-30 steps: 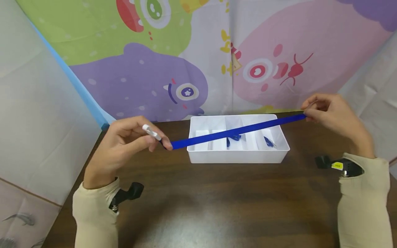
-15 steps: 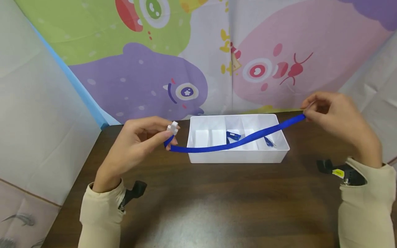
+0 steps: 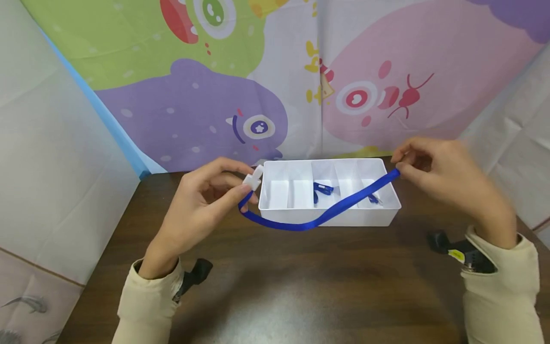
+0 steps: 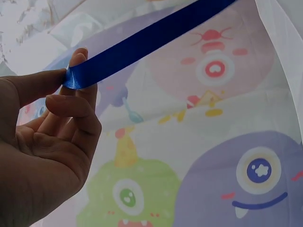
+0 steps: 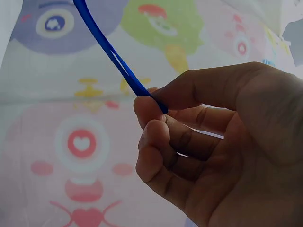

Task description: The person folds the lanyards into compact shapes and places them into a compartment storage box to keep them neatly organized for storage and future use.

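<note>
A blue lanyard [image 3: 343, 204] hangs in a slack curve between the two hands, in front of a white divided box [image 3: 326, 218]. The left hand [image 3: 210, 200] pinches one end between thumb and fingers. A white plastic clip [image 3: 252, 179] on that end sticks up past the fingertips. At the other end, the right hand [image 3: 447, 172] pinches the band between thumb and index finger. In the right wrist view the band [image 5: 111, 52] looks doubled, with a thin gap between its layers. The left wrist view shows its flat side [image 4: 142, 47] running up from the pinch.
Inside the box, a blue item [image 3: 323, 188] lies in the middle compartment, and another blue piece with a metal part [image 3: 376, 198] lies in the right one. The box stands on a dark wooden table [image 3: 301, 286], close to a cartoon-print cloth [image 3: 193, 114].
The lanyard, taut a second ago, now sags. The left hand has moved right, turning the white clip upward, and the right hand has come left toward it.
</note>
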The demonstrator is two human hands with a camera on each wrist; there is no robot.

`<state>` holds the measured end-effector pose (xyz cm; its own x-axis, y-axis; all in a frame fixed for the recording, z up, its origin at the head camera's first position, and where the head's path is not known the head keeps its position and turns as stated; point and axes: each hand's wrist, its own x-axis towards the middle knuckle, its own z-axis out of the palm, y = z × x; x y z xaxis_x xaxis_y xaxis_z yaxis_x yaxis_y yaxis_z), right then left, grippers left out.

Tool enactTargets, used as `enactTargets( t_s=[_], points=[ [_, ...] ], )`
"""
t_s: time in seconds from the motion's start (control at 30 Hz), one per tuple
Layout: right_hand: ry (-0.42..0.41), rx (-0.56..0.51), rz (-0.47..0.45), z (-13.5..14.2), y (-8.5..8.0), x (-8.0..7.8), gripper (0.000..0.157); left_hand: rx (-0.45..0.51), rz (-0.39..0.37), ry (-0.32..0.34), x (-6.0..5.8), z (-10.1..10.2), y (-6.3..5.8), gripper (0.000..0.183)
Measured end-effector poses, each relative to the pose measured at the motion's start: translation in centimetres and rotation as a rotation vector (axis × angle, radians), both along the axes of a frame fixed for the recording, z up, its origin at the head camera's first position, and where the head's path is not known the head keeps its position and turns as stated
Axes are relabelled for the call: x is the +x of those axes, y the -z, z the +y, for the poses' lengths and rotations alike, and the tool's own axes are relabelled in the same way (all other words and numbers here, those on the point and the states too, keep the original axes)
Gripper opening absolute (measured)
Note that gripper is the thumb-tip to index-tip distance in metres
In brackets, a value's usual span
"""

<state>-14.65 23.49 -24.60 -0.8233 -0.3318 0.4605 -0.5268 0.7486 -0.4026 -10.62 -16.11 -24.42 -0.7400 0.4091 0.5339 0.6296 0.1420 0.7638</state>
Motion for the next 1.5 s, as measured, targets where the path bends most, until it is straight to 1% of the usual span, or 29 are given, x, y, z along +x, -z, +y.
enactTargets(
  t_s=[0.13,0.27,0.37,0.53,0.67,0.9,1.1,1.27,1.5],
  points=[
    [-0.039,0.026,-0.009,-1.4,0.0,0.6,0.012,-0.009,0.003,-0.006,0.2,0.6,0.1,0.019],
    [-0.103,0.015,-0.028,-2.5,0.1,0.9,0.016,-0.038,0.018,-0.022,0.3,1.2,0.3,0.019],
    [-0.139,0.001,-0.035,-3.2,0.4,1.1,0.018,-0.054,0.028,-0.005,0.2,1.6,0.6,0.020],
    [-0.149,0.010,-0.012,-4.0,0.7,1.3,0.019,-0.063,0.019,0.031,0.1,2.2,1.1,0.023],
    [-0.162,0.007,0.009,-4.5,0.7,1.4,0.020,-0.074,0.000,0.029,0.2,2.4,1.3,0.024],
    [-0.200,-0.026,-0.028,-5.1,0.5,2.0,0.018,-0.067,-0.029,0.041,0.4,3.0,1.4,0.021],
    [-0.304,-0.095,-0.058,-6.0,0.6,2.5,0.016,-0.091,-0.048,0.051,0.6,3.7,1.7,0.018],
    [-0.391,-0.161,-0.118,-6.8,0.8,2.7,0.018,-0.109,-0.069,0.072,0.7,4.3,2.1,0.017],
    [-0.473,-0.279,-0.205,-8.2,1.2,3.1,0.019,-0.129,-0.039,0.111,0.7,5.0,2.8,0.015]
  ],
)
